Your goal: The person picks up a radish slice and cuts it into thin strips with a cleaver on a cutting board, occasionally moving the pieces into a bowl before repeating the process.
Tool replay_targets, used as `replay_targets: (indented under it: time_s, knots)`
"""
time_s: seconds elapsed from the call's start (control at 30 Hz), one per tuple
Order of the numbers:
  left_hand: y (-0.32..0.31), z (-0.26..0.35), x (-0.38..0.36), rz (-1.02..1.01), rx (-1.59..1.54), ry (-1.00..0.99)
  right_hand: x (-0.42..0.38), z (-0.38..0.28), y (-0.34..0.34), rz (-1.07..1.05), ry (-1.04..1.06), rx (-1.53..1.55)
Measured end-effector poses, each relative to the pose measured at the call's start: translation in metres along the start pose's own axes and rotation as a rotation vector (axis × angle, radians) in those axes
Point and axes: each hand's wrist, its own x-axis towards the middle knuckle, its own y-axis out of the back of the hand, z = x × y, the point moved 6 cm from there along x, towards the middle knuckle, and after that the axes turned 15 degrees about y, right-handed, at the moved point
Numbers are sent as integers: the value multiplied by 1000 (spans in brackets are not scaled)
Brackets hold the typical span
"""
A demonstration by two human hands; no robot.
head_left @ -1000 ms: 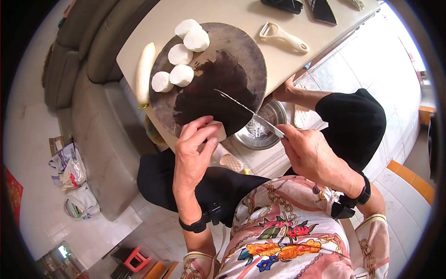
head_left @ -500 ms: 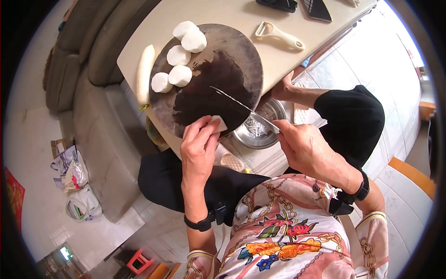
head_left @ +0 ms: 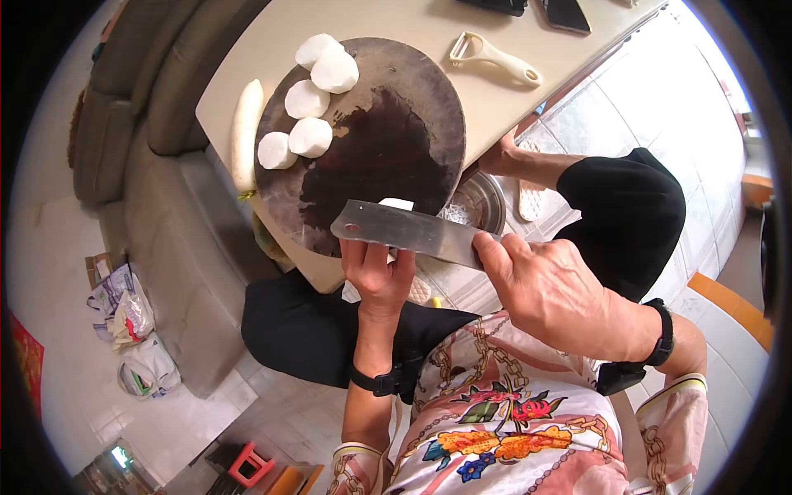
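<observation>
My right hand point(head_left: 553, 280) grips a cleaver point(head_left: 412, 231), its broad blade lying flat to my view across the near edge of the round cutting board point(head_left: 445, 99). Just behind the blade, my left hand point(head_left: 379, 276) is closed around a piece of peeled white radish point(head_left: 397, 203); the blade hides its fingertips and most of the piece. Several chunks of peeled white radish point(head_left: 310, 138) sit along the board's left side. A whole white radish point(head_left: 247, 136) lies beside the board on the table.
Below the table edge stands a metal bowl point(head_left: 498, 206) with white shreds inside. A peeler point(head_left: 495, 59) and a phone point(head_left: 566, 15) lie on the table point(head_left: 396, 21). A grey sofa point(head_left: 186, 198) is at left. Slippers point(head_left: 532, 194) are on the floor.
The cleaver has moved left and turned from edge-on to broadside, now in front of my left fingers. My left hand has moved slightly right and down.
</observation>
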Motion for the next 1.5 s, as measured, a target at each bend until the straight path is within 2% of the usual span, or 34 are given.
replay_targets:
  time_s: [0.2,0.33,0.57,0.67,0.73,0.87,1.0,1.07,1.17,1.3,1.5]
  knots:
    - [-4,-9,-11,65,-33,-7,8,-3,17,-17,97,-34]
    - [-5,-11,-14,90,-38,39,16,-5,13,-102,50,-33]
    - [-3,-7,-12,53,-53,56,33,-6,5,-84,87,-33]
    - [-3,-7,-12,39,-62,96,38,-3,-2,-206,55,-27]
    - [-4,-5,-7,33,-62,118,45,2,1,-167,59,46]
    - [-3,1,0,85,-76,51,56,10,-4,-98,105,-17]
    - [-3,-1,-2,68,-123,86,54,16,-3,-106,80,10]
    - [-4,2,1,70,-105,73,46,26,-3,20,18,128]
    - [-4,-1,-2,60,-90,71,40,15,12,66,51,67]
    - [-5,-5,-9,78,-77,75,31,2,11,-48,63,31]
    - [-5,-11,-19,75,-47,80,27,0,18,-78,88,55]
